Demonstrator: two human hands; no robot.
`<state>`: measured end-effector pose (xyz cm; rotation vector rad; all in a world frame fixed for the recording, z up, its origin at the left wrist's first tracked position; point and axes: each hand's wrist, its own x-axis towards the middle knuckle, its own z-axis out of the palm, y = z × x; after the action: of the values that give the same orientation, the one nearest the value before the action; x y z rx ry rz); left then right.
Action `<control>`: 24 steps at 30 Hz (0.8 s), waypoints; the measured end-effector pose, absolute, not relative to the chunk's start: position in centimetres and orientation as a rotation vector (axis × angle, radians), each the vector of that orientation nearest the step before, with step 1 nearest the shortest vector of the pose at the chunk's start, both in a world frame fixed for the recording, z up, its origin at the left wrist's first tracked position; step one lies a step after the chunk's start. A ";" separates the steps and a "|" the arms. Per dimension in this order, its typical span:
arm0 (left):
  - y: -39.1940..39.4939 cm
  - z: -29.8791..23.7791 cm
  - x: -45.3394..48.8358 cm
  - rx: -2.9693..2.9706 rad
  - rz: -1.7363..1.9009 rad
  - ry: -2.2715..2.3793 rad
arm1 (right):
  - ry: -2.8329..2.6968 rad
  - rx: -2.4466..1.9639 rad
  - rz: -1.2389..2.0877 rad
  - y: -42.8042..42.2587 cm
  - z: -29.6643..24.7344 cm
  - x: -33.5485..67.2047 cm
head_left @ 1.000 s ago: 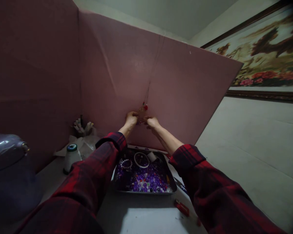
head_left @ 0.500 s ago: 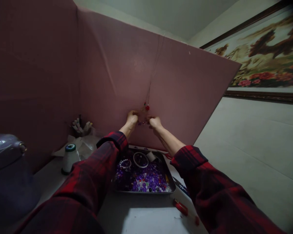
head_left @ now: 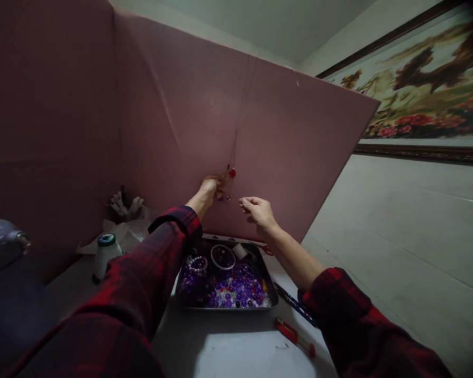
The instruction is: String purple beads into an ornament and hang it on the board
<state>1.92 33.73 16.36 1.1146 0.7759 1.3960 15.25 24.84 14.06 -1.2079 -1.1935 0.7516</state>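
The bead strand hangs on a thin thread before the pink board, above the table's far edge, with its long axis nearly upright. The left hand pinches its lower end, probably to steady it. The right hand, near it, is half curled; whether it holds thread I cannot tell.

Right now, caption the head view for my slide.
Left hand holds hanging bead strand; right hand hovers beside, above bead tray.
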 end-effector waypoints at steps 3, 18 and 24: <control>33.6 16.6 2.1 1.115 1.359 0.747 | -1.144 -1.155 0.802 24.1 13.4 15.8; 32.9 16.4 2.3 1.298 1.444 0.865 | -0.915 -1.004 0.966 22.3 9.5 17.9; 32.5 16.7 1.4 1.314 1.529 0.992 | -0.884 -0.996 0.974 21.6 6.7 18.1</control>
<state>1.40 32.54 16.69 1.3137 0.9918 1.5292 18.13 21.58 6.66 -0.9965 -0.8844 0.9738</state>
